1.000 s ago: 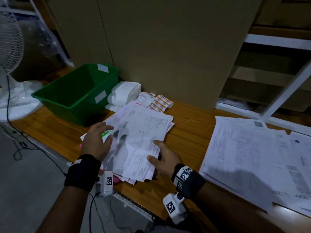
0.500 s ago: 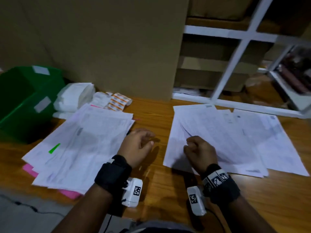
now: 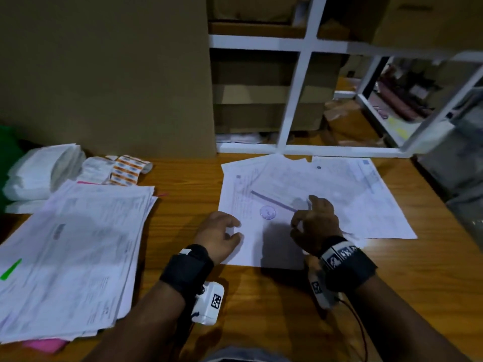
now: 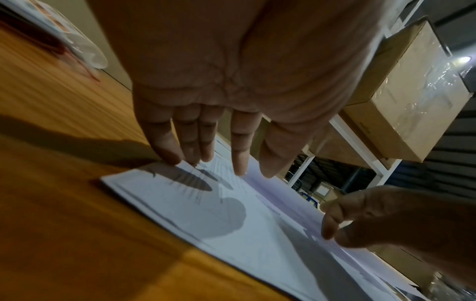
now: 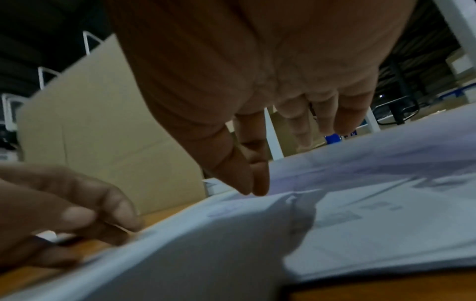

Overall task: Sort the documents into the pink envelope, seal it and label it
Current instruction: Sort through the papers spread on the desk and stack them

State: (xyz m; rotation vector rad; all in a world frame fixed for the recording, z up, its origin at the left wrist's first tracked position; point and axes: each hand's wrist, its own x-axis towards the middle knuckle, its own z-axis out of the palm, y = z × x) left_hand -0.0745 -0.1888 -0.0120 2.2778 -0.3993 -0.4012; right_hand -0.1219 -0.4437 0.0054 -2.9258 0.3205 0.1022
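Two spreads of printed sheets lie on a wooden table point(image 3: 261, 309), and the right pile point(image 3: 261, 246) serves as the landmark. The left hand point(image 3: 219, 236) hovers over that pile's near left edge, fingers point(image 4: 165, 142) spread and pointing down, their tips at or just above the top sheet's corner; it grips nothing. The right hand point(image 3: 316, 226) is over the middle of the pile, thumb and forefinger point(image 5: 257, 179) pressed together at the paper, where the top sheet is raised in a small fold; the other fingers stay loosely extended. Whether paper is actually caught in that pinch I cannot tell. A round stamp point(image 3: 268, 212) shows on the sheet between the hands. Well left of the pile lies a thicker stack point(image 3: 73, 252), and the pink envelope point(image 3: 44, 345) peeks out from under its near edge. Behind the stack sit label rolls point(image 3: 125, 171) and folded white bags point(image 3: 41, 173). A cardboard wall point(image 3: 104, 74) stands behind the table, left of white shelving point(image 3: 295, 100).
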